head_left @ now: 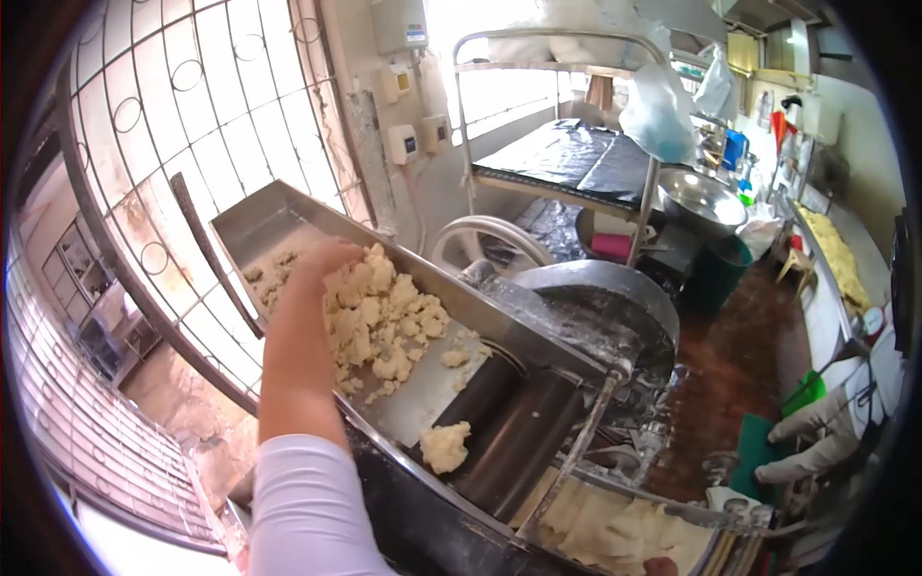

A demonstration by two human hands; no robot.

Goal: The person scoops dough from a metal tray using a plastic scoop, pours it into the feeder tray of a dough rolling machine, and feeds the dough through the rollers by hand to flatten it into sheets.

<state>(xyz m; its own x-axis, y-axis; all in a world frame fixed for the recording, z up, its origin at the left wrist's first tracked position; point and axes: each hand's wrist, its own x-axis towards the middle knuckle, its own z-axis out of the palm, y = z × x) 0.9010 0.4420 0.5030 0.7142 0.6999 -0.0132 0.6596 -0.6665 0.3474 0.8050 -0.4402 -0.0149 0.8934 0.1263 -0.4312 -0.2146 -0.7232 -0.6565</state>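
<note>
My left hand [331, 257] reaches into a long metal tray [403, 252] and touches a heap of crumbly pale dough [379, 312]. Its fingers are mostly hidden by the arm and the dough. Below the heap, a separate dough lump [446, 447] rests by two dark rollers [519, 432]. A small part of my right hand [661, 567] shows at the bottom edge, beside pale sheeted dough [615, 523]; its fingers cannot be made out.
A spoked wheel [490, 243] and a round metal guard [624, 288] stand beyond the tray. Behind them is a rack with black-covered shelves [576, 158]. A barred window [206, 125] is on the left. At the right, a person in light trousers [816, 437] stands near a counter.
</note>
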